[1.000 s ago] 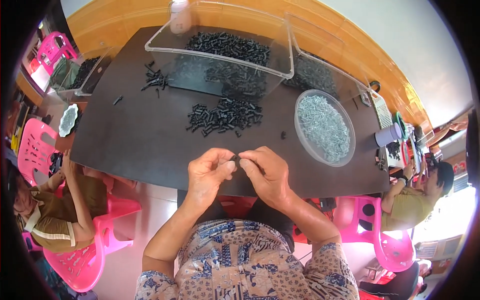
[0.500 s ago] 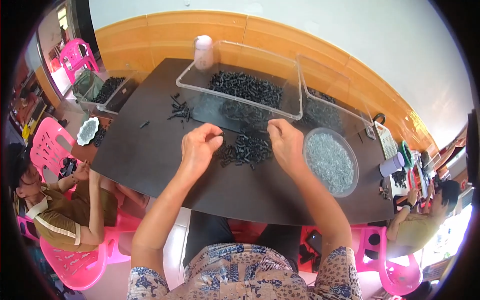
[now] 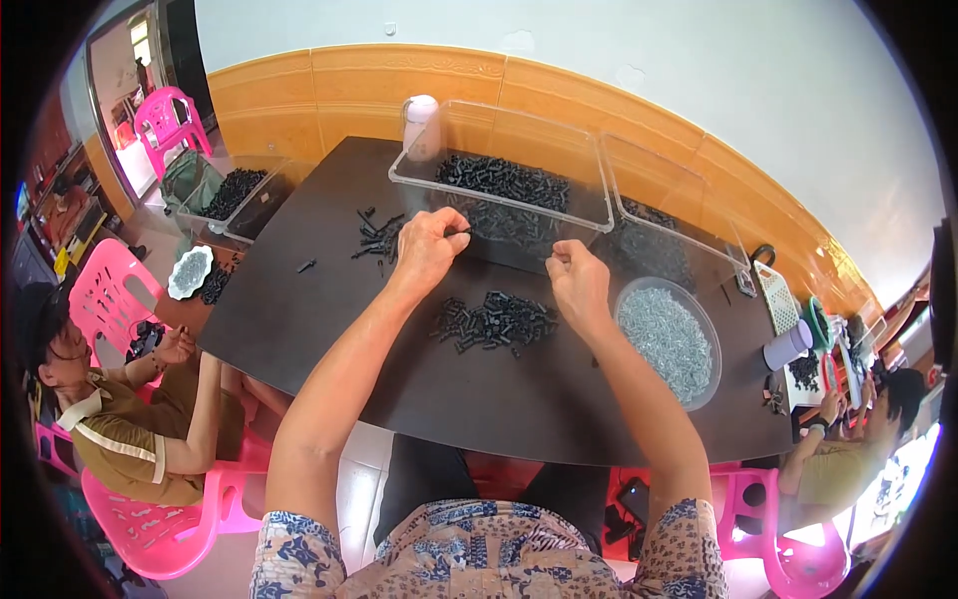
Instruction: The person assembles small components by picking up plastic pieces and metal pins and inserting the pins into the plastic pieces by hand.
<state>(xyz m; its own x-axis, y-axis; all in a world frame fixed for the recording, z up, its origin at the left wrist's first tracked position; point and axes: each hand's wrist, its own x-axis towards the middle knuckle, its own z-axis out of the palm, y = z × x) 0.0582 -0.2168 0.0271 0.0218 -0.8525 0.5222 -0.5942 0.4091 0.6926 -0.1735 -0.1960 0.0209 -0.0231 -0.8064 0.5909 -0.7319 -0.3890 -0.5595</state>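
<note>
A heap of small black tubular plastic parts (image 3: 496, 319) lies on the dark brown table in front of me. My left hand (image 3: 427, 248) is raised beyond the heap, by the near side of a transparent bin (image 3: 414, 182). Its thumb and forefinger are pinched together; a dark speck shows at the tips, too small to name. To the right of the heap, my right hand (image 3: 579, 285) is also closed in a pinch, and what its fingertips hold cannot be made out. Beside it stands a round transparent tub (image 3: 715, 349) full of small, clear, shiny pieces.
More black parts fill the bin. A second transparent bin (image 3: 689, 225) adjoins it, with a pink bottle (image 3: 422, 130) behind. Loose black parts (image 3: 377, 238) lie at left; a lilac cup (image 3: 788, 344) stands at right. People sit at both sides, one on a pink chair (image 3: 160, 529).
My left hand has moved away from the heap, farther out toward the bin, still pinched. My right hand has shifted slightly off the heap's right edge. The whole view has tilted a little.
</note>
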